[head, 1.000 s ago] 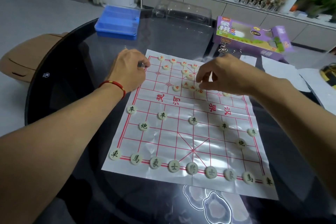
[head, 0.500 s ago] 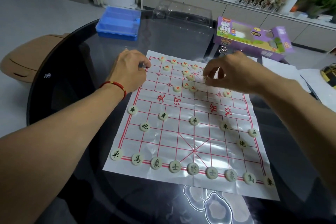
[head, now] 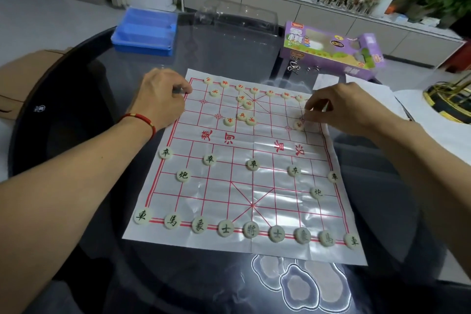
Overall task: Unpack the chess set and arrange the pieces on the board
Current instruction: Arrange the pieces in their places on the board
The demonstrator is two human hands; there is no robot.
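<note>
On the dark glass table (head: 76, 122) we are keeping the board (head: 244, 186) flat. Our left hand (head: 159, 98), fingers curled, is pressing its far left corner; whether it is holding a piece we cannot tell. Our right hand (head: 341, 107) is pinching near the far right edge, just above a red piece (head: 298, 125); what it is gripping is hidden. Green pieces (head: 251, 230) are lining the near rows, red ones the far side.

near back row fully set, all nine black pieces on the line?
Yes: nine black-lettered pieces sit side by side along the board's nearest line, from corner to corner.
</note>
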